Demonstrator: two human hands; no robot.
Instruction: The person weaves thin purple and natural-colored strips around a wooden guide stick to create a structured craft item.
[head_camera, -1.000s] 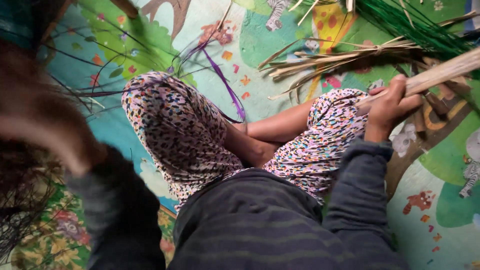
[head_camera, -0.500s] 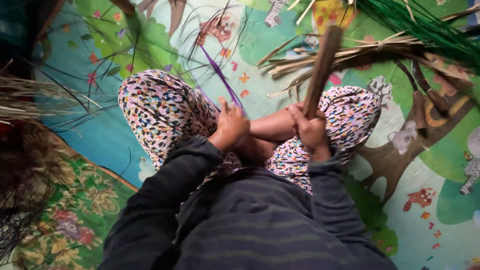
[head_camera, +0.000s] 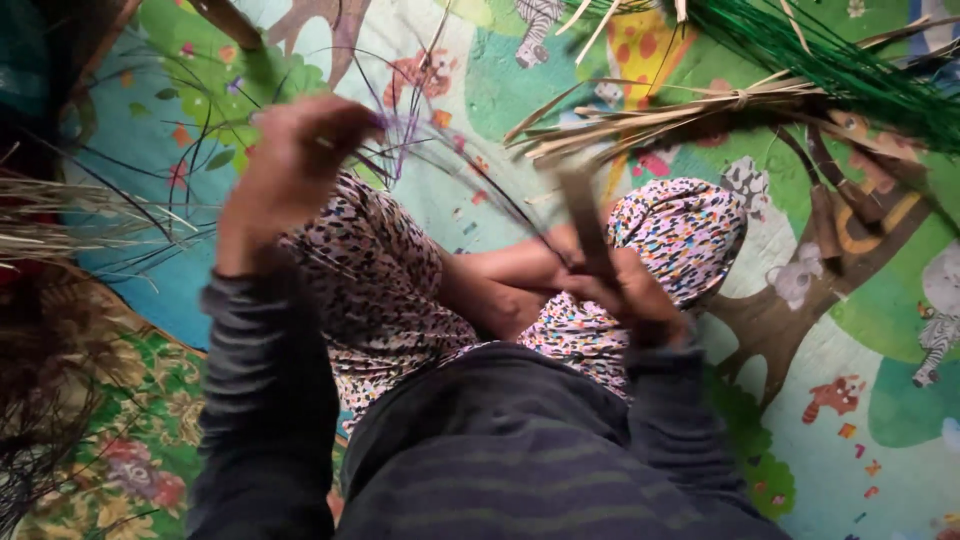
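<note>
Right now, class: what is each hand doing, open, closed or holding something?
Left hand: raised, closed on thin dark strands.
Right hand: closed around a flat brown strip.

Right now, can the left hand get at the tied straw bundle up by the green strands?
Probably not without leaning. The left hand is raised over the left knee, pulling thin dark strands. The tied straw bundle lies on the mat beyond the right knee, nearer the right hand, which grips a brown stick.

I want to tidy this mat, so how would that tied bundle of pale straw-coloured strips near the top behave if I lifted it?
The tied bundle looks light: thin, dry strips. It would probably stay together at the knot, while the loose ends, already fanned out to the left, would likely droop and splay. Being flat strips, it seems unlikely to roll on the play mat.
</note>
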